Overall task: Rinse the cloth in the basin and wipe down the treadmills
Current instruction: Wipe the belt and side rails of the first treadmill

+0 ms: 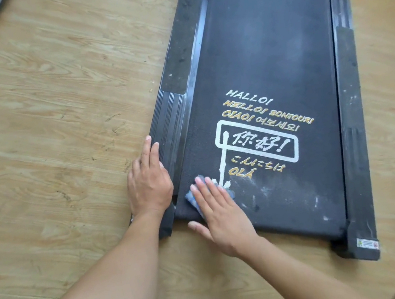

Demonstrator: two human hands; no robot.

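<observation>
**Near left corner of the belt (266, 52): cloth (190, 198) flat under our right hand (221, 211)**

Down at that corner we've got the blue cloth pinned to the belt, right fingers (203, 191) straight and spread, pressing rather than gripping. Our left hand (149, 183) lies flat on the side rail (174, 117), holding nothing. The belt's long axis runs away from us, so the dusty stretch lies ahead and right of the fingers. We'd guess the wipe goes that way.

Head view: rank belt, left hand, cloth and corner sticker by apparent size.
1. Belt.
2. Left hand, though nearer the camera.
3. Cloth and sticker unranked: the right hand covers most of the cloth, and its visible bits look about sticker-sized.
</observation>
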